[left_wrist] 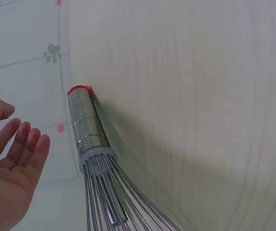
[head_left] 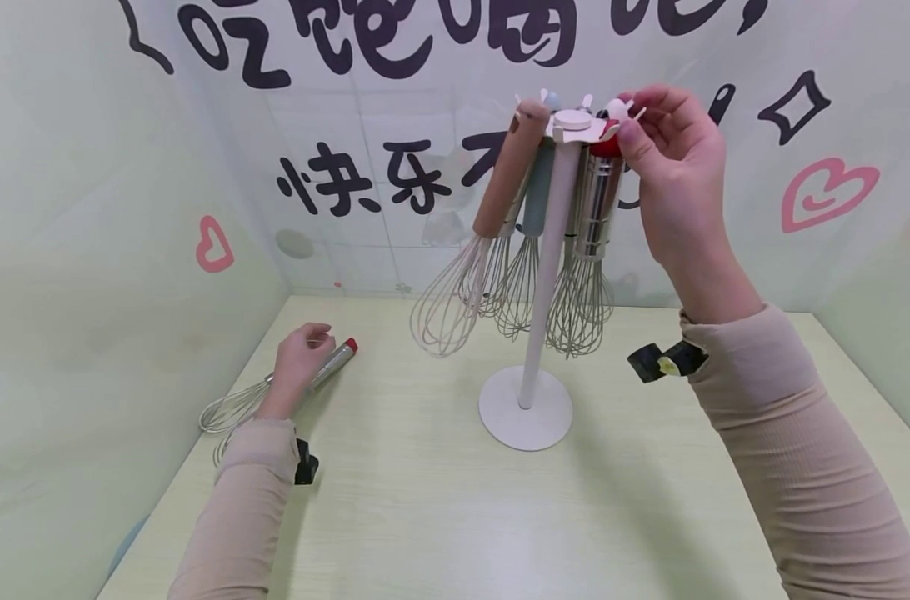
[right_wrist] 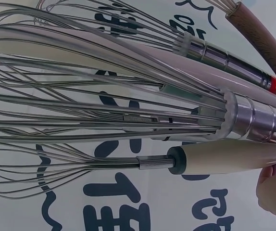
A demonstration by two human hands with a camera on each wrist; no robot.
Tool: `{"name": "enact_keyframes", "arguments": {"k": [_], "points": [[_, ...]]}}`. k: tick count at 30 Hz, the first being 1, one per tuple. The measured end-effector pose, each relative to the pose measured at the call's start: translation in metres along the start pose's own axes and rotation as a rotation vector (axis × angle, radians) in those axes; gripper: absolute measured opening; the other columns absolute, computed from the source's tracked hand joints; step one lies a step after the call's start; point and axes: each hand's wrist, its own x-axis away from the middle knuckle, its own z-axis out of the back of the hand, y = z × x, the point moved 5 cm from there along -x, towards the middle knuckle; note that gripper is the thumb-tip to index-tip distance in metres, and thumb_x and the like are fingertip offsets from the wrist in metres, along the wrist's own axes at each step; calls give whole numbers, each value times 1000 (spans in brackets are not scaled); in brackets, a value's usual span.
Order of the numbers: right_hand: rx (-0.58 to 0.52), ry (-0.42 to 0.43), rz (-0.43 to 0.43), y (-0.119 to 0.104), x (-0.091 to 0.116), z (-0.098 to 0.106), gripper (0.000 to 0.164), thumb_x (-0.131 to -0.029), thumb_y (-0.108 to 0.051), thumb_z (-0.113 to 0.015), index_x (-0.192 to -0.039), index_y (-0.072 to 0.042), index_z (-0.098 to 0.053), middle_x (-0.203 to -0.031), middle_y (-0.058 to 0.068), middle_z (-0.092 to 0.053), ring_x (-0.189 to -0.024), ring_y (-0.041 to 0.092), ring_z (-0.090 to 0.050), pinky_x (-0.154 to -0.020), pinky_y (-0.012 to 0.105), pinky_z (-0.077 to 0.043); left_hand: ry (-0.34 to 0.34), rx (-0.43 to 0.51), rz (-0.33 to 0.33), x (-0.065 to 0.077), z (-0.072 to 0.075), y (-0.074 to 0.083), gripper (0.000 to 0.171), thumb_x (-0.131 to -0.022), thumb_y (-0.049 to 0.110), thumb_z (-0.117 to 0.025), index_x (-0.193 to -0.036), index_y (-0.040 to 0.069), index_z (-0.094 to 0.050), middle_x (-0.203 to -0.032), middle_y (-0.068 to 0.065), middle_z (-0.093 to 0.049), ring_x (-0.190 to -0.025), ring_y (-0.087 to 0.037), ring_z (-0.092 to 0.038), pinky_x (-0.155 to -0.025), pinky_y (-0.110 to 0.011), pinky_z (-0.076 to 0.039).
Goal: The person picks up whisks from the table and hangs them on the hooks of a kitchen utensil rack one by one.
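At the top of a white rack (head_left: 548, 275), my right hand (head_left: 680, 154) pinches the upper end of a metal-handled whisk (head_left: 599, 200) beside the hooks. The thumb is against its red cap, and the exact grip is partly hidden. In the right wrist view, that hand's fingertips (right_wrist: 275, 169) lie close by a cream-handled whisk (right_wrist: 234, 158). My left hand (head_left: 301, 362) hovers over whisks on the table at the left, fingers loosely bent and holding nothing. One shows a silver handle (left_wrist: 89, 120) with a red end; the hand covers part of them.
Several whisks hang from the rack, including a brown-handled one (head_left: 509, 171) and a blue-grey-handled one (head_left: 539, 190). The rack's round base (head_left: 526, 429) stands on the pale wooden table (head_left: 417, 483). A wall with black lettering (head_left: 335, 179) rises behind, with side walls left and right.
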Motion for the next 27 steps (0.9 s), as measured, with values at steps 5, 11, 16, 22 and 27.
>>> {"name": "enact_keyframes", "arguments": {"k": [5,11,16,22,27], "points": [[-27,33,-1,-1,0,0,14,-87,9,-58,-92,-5,-58,-97,8,-60,-85,17,-48,-68,16,-45,-13,-47,-8,1,0,-6,44,-95,12,-47,-136,-5,-44,-132,-28,-51,-123,-41,-49,-107,-49,-42],[-39,60,13,0,1,1,16,-86,10,-58,-91,-5,-57,-96,8,-62,-86,18,-50,-70,17,-46,-33,-92,21,1,0,-15,44,-95,9,-49,-136,-6,-42,-135,-30,-49,-125,-43,-47,-107,-51,-41],[-63,93,-6,-1,2,0,17,-85,12,-58,-89,-3,-52,-98,10,-60,-90,18,-51,-74,17,-48,-79,-116,52,3,-1,-23,47,-96,11,-48,-138,-6,-40,-140,-30,-43,-129,-44,-43,-108,-51,-40],[-28,136,5,-2,4,-1,20,-86,13,-56,-86,-5,-49,-98,9,-58,-91,18,-53,-77,17,-48,-94,-162,51,3,-2,-26,48,-93,11,-51,-137,-7,-42,-138,-32,-45,-125,-45,-46,-105,-52,-42],[15,115,49,-2,4,-1,18,-86,12,-57,-88,-6,-54,-95,7,-59,-88,16,-51,-73,16,-47,-96,-205,36,2,-3,-31,48,-93,12,-53,-136,-7,-43,-134,-32,-48,-121,-44,-48,-100,-52,-45]]}}
